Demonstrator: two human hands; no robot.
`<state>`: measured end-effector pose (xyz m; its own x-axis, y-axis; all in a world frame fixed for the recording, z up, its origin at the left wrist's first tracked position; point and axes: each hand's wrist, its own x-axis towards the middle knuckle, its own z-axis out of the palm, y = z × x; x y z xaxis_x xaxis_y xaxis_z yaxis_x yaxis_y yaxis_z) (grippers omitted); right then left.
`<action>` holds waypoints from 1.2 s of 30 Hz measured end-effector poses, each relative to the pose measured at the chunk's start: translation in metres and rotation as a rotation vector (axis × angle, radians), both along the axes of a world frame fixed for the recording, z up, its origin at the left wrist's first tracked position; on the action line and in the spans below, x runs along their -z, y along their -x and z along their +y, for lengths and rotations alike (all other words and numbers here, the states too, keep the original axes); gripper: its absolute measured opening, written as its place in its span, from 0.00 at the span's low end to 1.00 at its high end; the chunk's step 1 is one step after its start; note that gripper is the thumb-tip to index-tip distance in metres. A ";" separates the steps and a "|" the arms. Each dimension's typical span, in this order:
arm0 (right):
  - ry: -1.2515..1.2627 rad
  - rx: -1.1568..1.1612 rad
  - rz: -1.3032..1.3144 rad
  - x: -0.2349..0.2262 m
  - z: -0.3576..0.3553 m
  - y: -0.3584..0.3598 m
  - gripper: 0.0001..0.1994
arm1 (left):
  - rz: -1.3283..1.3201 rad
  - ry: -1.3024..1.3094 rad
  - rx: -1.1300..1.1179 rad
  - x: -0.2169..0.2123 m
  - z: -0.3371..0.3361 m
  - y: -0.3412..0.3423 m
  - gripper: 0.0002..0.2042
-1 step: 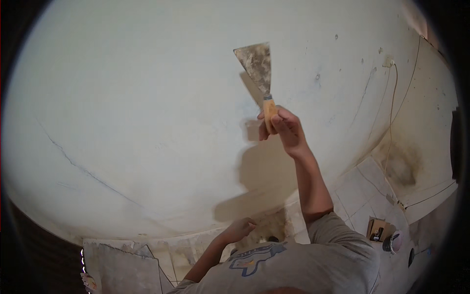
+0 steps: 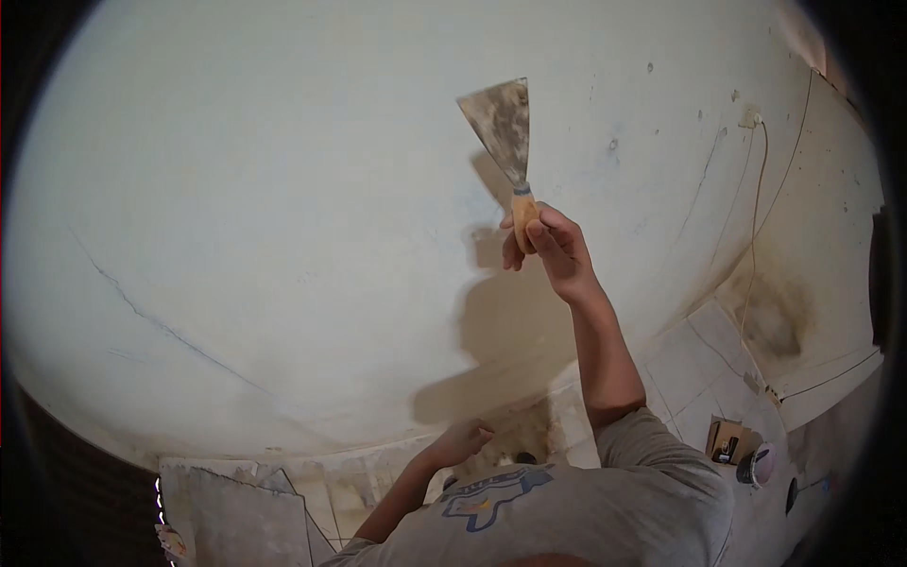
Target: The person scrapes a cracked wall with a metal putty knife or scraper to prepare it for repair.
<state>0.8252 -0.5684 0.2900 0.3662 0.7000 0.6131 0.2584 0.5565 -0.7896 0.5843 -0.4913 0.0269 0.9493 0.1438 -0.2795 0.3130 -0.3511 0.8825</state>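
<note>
Head view: right hand (image 2: pixel 559 250) has its grip closed around the wooden handle (image 2: pixel 524 219) of a scraper (image 2: pixel 507 130), blade upward, before the pale wall (image 2: pixel 283 170). A long crack (image 2: pixel 179 336) marks the wall at left. Left hand (image 2: pixel 459 444) is low and partly curled; whether its grip holds anything, cannot tell. Cardboard box (image 2: pixel 724 441) and bucket (image 2: pixel 763 464) stand on the tiled floor (image 2: pixel 682 383), lower right.

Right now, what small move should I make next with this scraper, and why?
I'd probably ease the scraper toward the wall with your right hand. You grip its wooden handle with the blade pointing up, and the blade's shadow sits offset from it, suggesting it isn't touching yet.
</note>
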 end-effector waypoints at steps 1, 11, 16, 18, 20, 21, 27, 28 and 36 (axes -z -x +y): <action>-0.016 0.022 -0.010 0.020 0.007 -0.007 0.20 | -0.022 0.011 0.005 0.006 -0.002 0.004 0.18; 1.012 0.034 0.054 0.417 -0.108 0.053 0.24 | -0.095 0.363 -0.465 0.015 -0.021 0.064 0.12; 1.045 -0.091 0.453 0.340 -0.141 0.088 0.20 | 0.129 0.376 -0.559 0.025 -0.010 0.093 0.13; 0.700 0.104 0.433 0.364 -0.117 0.077 0.18 | 0.123 0.347 -0.535 0.024 -0.009 0.083 0.14; 0.572 0.274 0.569 0.343 -0.076 0.054 0.17 | 0.023 0.324 -0.497 0.007 -0.007 0.058 0.14; 0.449 0.274 0.526 0.352 -0.052 0.032 0.16 | -0.031 0.314 -0.484 -0.008 -0.015 0.036 0.14; -0.020 0.326 0.117 0.094 0.017 -0.027 0.16 | -0.093 0.432 -0.294 -0.032 -0.052 -0.023 0.11; -0.126 0.257 0.136 0.045 -0.002 -0.021 0.16 | -0.093 0.434 -0.302 -0.029 -0.057 -0.020 0.11; -0.162 0.025 0.204 0.069 -0.019 -0.024 0.18 | 0.097 0.412 -0.320 -0.036 -0.060 -0.001 0.15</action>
<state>0.8493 -0.5872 0.2205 0.5093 0.5882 0.6282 0.1181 0.6753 -0.7280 0.5852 -0.5513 0.0626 0.8427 0.2822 -0.4584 0.4348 0.1453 0.8887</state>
